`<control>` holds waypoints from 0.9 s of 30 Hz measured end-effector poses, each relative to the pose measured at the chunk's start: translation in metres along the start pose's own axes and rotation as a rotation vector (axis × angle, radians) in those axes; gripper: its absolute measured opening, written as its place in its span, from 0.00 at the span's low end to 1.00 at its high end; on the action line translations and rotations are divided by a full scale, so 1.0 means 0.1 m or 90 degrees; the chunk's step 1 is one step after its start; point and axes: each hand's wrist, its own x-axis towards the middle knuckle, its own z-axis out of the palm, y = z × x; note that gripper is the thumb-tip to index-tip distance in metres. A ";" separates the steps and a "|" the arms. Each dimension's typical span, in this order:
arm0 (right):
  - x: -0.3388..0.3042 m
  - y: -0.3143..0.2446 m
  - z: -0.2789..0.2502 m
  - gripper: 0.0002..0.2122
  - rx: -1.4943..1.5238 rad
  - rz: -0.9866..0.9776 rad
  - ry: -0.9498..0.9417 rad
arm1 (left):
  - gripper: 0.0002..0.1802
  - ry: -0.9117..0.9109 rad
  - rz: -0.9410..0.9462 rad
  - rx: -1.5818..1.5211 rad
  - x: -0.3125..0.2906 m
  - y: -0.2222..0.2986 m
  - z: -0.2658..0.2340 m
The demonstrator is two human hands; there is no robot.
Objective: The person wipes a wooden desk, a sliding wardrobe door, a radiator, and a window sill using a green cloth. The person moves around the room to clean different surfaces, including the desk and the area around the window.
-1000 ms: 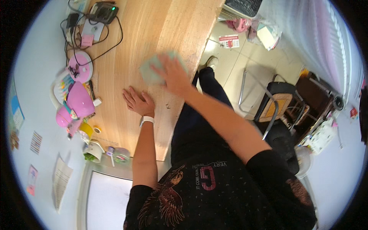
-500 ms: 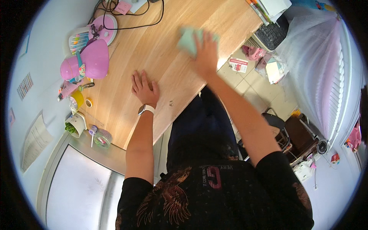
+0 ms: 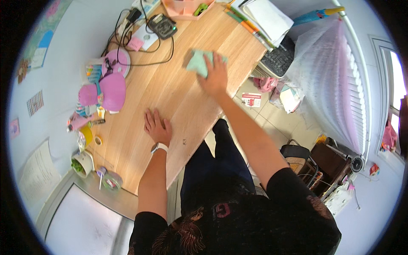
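Note:
My right hand (image 3: pixel 216 77) presses a pale green cloth (image 3: pixel 196 64) against the light wooden desk (image 3: pixel 180 95), near its right edge. The fingers lie over the right part of the cloth; its left part shows beyond them. Closer to me and farther left, my left hand (image 3: pixel 157 130) rests on the desktop with its fingers spread, holding nothing. A watch with a pale strap (image 3: pixel 159 147) is on the left wrist.
Along the desk's left side stand a purple lamp (image 3: pixel 112 91), a tape roll (image 3: pixel 98 140), a potted plant (image 3: pixel 83 163) and a clear cup (image 3: pixel 111 180). Black cables and a charger (image 3: pixel 162 26), an orange tray (image 3: pixel 182 16) and papers (image 3: pixel 265 19) lie at the back.
My head view has shifted, bringing more of the desk's far end into sight. My right hand has drawn the cloth a little nearer over the desktop; my left hand stays planted.

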 end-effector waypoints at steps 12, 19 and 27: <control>-1.10 0.43 -0.28 0.39 0.036 -0.384 -0.272 | 0.34 -0.097 0.016 -0.060 -0.55 -0.30 -0.46; -1.22 -0.64 0.22 0.47 0.038 0.139 -0.021 | 0.58 -0.221 -0.392 -0.088 -1.11 -1.05 -0.60; -2.15 -0.85 0.31 0.36 0.000 -0.312 -0.296 | 0.72 -0.330 -0.590 -0.088 -0.68 -0.76 -0.45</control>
